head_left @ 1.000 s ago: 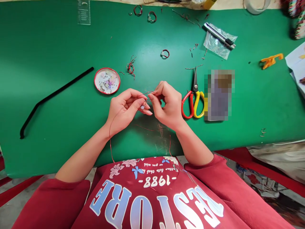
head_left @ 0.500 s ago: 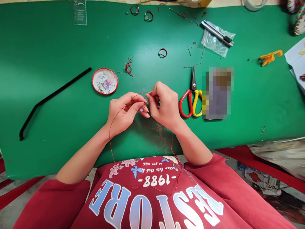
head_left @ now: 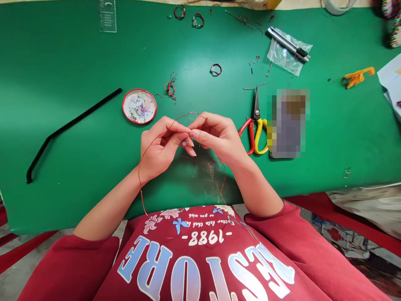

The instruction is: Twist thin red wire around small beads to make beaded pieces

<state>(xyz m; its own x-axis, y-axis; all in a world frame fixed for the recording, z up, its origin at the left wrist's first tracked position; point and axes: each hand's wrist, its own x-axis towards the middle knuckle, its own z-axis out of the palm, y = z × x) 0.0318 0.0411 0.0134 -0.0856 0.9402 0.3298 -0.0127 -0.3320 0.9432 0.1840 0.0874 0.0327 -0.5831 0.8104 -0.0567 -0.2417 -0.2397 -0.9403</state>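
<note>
My left hand (head_left: 164, 144) pinches a thin red cord (head_left: 141, 184), with a small pale bead (head_left: 184, 143) on it at the fingertips. Thumb and forefinger of my right hand (head_left: 216, 136) are closed on the same cord, right against the left fingertips. From there the cord arches over both hands, and its long ends hang down to my shirt front. The exact crossing of the strands between the fingers is hidden. Left of my hands lies a red-rimmed lid (head_left: 124, 109) holding small beads. Scissors (head_left: 257, 115) with red and yellow handles lie to the right.
A blurred-out rectangular object (head_left: 288, 125) is beside the scissors. Finished-looking cord bracelets (head_left: 216, 70) and a knotted bundle (head_left: 170, 88) lie farther back. A box cutter (head_left: 288, 44) rests on a plastic bag; a black bent strip (head_left: 75, 115) is at left, an orange clip (head_left: 359, 77) at right.
My right hand has shifted slightly down, its thumb now extended against the left fingertips. The cord loop over the hands has risen, and the hanging cord at left has swung outward.
</note>
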